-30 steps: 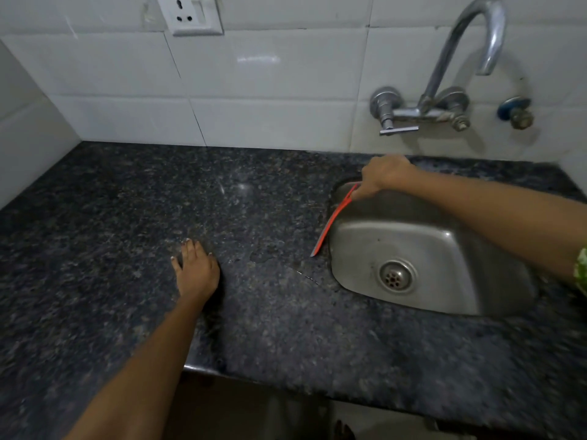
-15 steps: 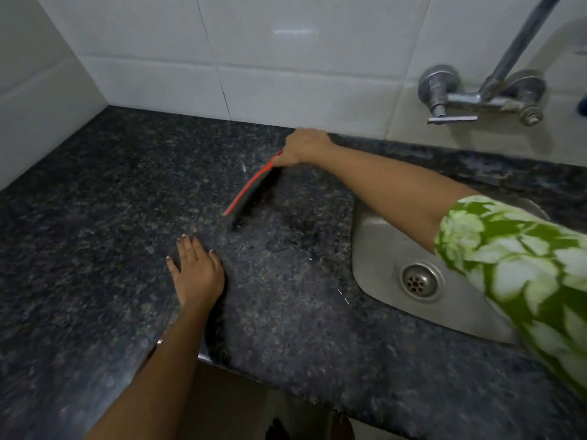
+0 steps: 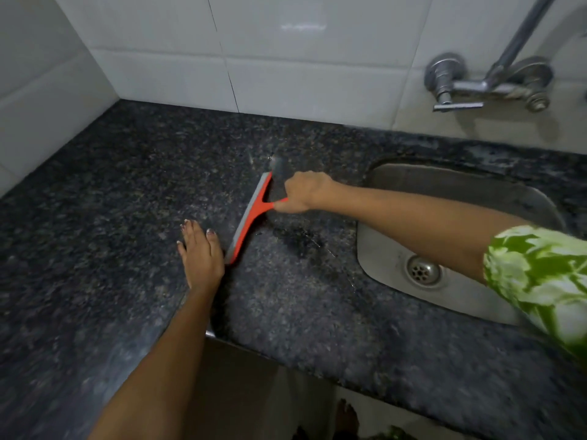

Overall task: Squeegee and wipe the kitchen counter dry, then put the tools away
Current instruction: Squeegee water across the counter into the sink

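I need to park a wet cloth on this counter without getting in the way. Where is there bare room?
The counter is bare from the left hand out to the tiled corner, and along the back wall. The front strip below the sink is bare too. It is crowded between the left hand and the sink, where the right hand grips the squeegee.

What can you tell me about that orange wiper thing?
The squeegee looks like orange plastic, with a long grey rubber-looking blade and a short handle forming a T. The right hand grips the handle. The blade lies slanted on the dark speckled counter, left of the sink. Its near end lies right beside the flat left hand.
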